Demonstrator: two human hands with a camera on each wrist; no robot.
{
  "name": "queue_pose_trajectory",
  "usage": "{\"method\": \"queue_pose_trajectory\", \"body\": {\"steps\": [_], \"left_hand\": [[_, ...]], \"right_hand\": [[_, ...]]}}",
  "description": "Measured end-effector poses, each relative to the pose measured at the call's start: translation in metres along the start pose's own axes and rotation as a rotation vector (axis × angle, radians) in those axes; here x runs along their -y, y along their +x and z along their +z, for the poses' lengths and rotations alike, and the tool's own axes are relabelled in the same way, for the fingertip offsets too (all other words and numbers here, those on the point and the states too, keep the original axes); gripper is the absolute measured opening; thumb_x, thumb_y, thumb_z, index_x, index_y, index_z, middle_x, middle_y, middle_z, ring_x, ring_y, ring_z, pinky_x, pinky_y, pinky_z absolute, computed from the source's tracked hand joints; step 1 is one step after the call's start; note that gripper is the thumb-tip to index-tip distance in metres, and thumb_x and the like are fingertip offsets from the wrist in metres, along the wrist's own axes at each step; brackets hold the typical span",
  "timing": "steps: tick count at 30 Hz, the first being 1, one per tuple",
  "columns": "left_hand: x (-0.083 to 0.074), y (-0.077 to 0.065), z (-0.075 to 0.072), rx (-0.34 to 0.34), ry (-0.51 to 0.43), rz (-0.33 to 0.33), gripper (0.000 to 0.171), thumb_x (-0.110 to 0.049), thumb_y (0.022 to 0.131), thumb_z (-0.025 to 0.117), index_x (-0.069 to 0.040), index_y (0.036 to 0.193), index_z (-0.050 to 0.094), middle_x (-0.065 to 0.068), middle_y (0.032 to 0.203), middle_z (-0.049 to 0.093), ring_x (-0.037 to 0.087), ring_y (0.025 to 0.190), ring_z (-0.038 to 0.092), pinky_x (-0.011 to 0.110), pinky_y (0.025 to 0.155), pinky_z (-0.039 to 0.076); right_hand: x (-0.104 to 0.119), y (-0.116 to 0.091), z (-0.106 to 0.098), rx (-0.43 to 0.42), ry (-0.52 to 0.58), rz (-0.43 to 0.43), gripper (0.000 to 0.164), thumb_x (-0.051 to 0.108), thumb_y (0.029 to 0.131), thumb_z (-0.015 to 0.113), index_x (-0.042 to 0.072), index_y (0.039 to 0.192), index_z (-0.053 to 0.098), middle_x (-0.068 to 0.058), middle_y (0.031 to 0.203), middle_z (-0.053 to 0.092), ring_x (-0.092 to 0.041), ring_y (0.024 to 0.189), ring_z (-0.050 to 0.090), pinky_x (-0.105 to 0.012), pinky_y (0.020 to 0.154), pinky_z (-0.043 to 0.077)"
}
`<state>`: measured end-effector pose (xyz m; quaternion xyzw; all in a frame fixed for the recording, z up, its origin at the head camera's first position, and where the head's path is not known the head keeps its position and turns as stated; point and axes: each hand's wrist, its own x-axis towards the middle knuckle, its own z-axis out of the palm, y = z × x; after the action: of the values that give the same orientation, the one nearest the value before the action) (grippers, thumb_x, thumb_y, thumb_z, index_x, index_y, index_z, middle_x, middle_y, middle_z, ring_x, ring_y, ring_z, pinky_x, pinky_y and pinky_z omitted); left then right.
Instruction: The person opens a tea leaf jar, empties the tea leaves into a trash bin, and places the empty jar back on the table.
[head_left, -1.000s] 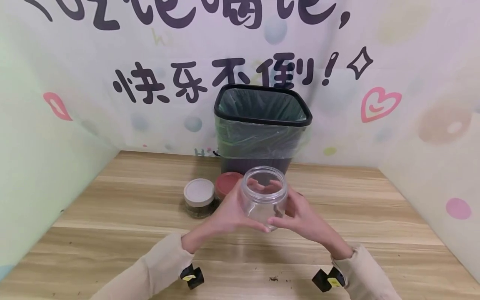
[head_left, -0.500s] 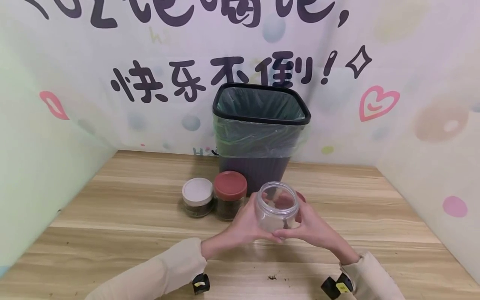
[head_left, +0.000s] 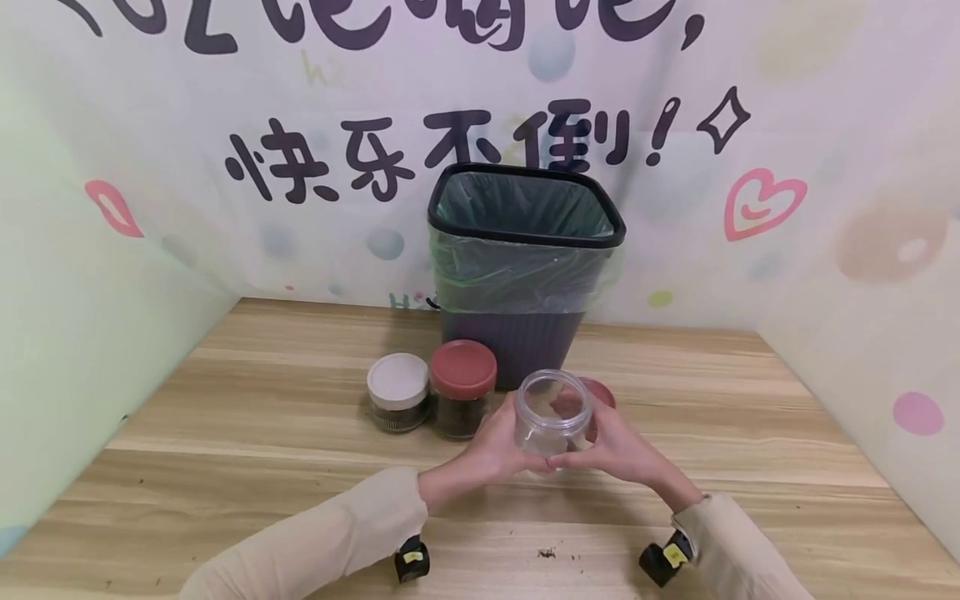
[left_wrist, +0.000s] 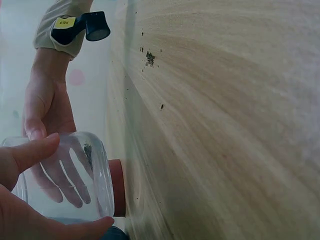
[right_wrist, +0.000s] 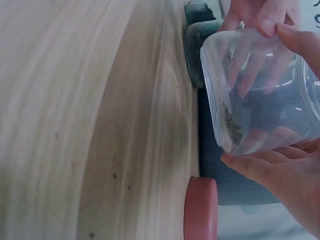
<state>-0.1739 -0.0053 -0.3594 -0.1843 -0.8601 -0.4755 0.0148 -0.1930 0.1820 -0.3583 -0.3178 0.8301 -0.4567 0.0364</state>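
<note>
Clear plastic is what we hold: an open, lidless jar (head_left: 553, 414) cupped between both our hands just above the wooden table (head_left: 225, 433), in front of the bin. Our left hand (head_left: 498, 446) wraps its fingers round the jar's left side, and our right hand (head_left: 615, 446) curls round its right side, thumbs meeting at the near wall. A few dark crumbs cling to the inside of the jar. Behind it lies a red lid (head_left: 600, 392) flat on the table. To the left stand a red-lidded jar (head_left: 462, 388) and a white-lidded jar (head_left: 398, 392), touching side by side. The black bin (head_left: 525, 275) with its clear liner stands against the wall.
</note>
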Motion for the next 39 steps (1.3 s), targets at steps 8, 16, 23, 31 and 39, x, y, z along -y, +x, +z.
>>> {"method": "queue_pose_trajectory", "body": {"steps": [8, 16, 23, 31, 39], "left_hand": [[0.005, 0.005, 0.005, -0.038, 0.043, -0.050, 0.085, -0.012, 0.051, 0.085, 0.004, 0.121, 0.040, 0.016, 0.111, 0.056, 0.035, 0.103, 0.052, 0.044, 0.087, 0.042], [0.011, 0.008, 0.009, -0.071, 0.054, -0.050, 0.083, -0.011, 0.050, 0.085, 0.005, 0.119, 0.042, 0.017, 0.107, 0.057, 0.036, 0.100, 0.053, 0.044, 0.084, 0.043], [0.012, 0.012, 0.014, -0.107, 0.072, -0.065, 0.079, -0.010, 0.052, 0.084, 0.005, 0.116, 0.040, 0.021, 0.104, 0.057, 0.038, 0.097, 0.054, 0.044, 0.082, 0.044], [0.011, 0.017, 0.019, -0.112, 0.061, -0.118, 0.077, -0.013, 0.058, 0.082, 0.004, 0.118, 0.037, 0.023, 0.105, 0.057, 0.037, 0.098, 0.054, 0.044, 0.082, 0.045], [0.014, 0.026, 0.024, -0.098, 0.090, -0.168, 0.080, -0.019, 0.067, 0.077, 0.008, 0.125, 0.030, 0.028, 0.110, 0.053, 0.038, 0.103, 0.052, 0.043, 0.086, 0.043]], "right_hand": [[-0.008, 0.006, 0.002, -0.004, -0.002, 0.029, 0.086, 0.026, 0.062, 0.081, 0.000, 0.130, 0.035, -0.018, 0.117, 0.052, -0.031, 0.108, 0.051, -0.035, 0.087, 0.044], [-0.015, 0.011, 0.005, -0.033, -0.048, 0.007, 0.087, 0.026, 0.060, 0.082, -0.002, 0.129, 0.037, -0.016, 0.115, 0.054, -0.030, 0.105, 0.053, -0.041, 0.087, 0.045], [-0.021, 0.014, 0.004, -0.046, 0.001, 0.004, 0.081, 0.016, 0.061, 0.081, -0.008, 0.125, 0.037, -0.024, 0.114, 0.052, -0.036, 0.105, 0.052, -0.038, 0.084, 0.046], [-0.018, 0.017, 0.003, -0.074, 0.055, 0.082, 0.081, 0.006, 0.062, 0.079, -0.011, 0.126, 0.033, -0.030, 0.116, 0.047, -0.041, 0.109, 0.047, -0.038, 0.086, 0.045], [-0.023, 0.021, 0.005, -0.170, -0.012, 0.063, 0.073, 0.005, 0.061, 0.079, -0.012, 0.120, 0.039, -0.029, 0.109, 0.051, -0.035, 0.100, 0.055, -0.037, 0.079, 0.049]]}}
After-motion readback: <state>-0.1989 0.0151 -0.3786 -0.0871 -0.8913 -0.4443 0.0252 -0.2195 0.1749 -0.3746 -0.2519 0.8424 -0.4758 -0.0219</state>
